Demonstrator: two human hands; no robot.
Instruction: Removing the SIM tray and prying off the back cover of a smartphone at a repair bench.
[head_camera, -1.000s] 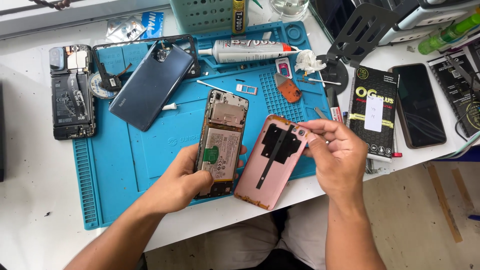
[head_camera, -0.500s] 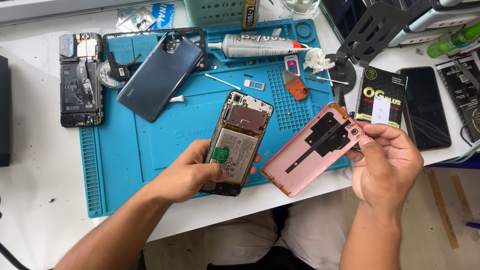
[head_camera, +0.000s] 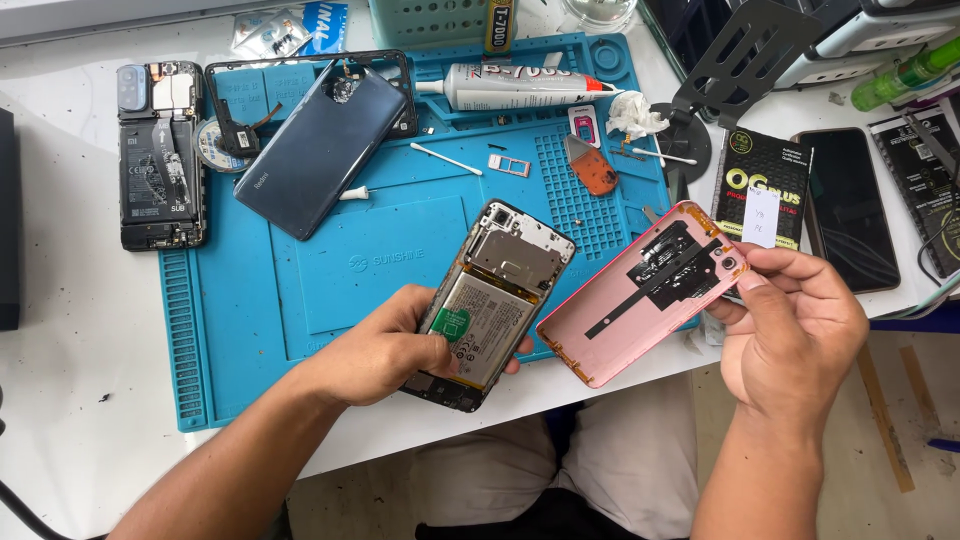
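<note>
My left hand (head_camera: 385, 350) is closed around the lower end of the opened phone (head_camera: 490, 305), thumb across its battery, so the bottom edge of the phone is hidden under my palm. The phone lies tilted at the near edge of the blue work mat (head_camera: 250, 300), its bare insides facing up. My right hand (head_camera: 790, 325) pinches the pink back cover (head_camera: 640, 290) by its far corner, fingertips over the camera cutout; the cover hangs off the mat's near right corner, inner side up, just beside the phone but apart from it. My fingers hide what lies behind that corner.

Farther in on the mat lie a small SIM tray (head_camera: 508, 164), a cotton swab (head_camera: 445, 158) and an orange pick (head_camera: 596, 172). Toward the far left corner a dark blue back cover (head_camera: 320, 150) leans over a black phone frame (head_camera: 395, 85), covering most of it. Along the far edge rests a glue tube (head_camera: 520, 88). On the white tabletop (head_camera: 70, 390) left of the mat sits another stripped phone (head_camera: 160, 155). To the right, a black box (head_camera: 765, 185) and a dark phone (head_camera: 850, 205) lie partly behind my right hand; things past them are cut off.
</note>
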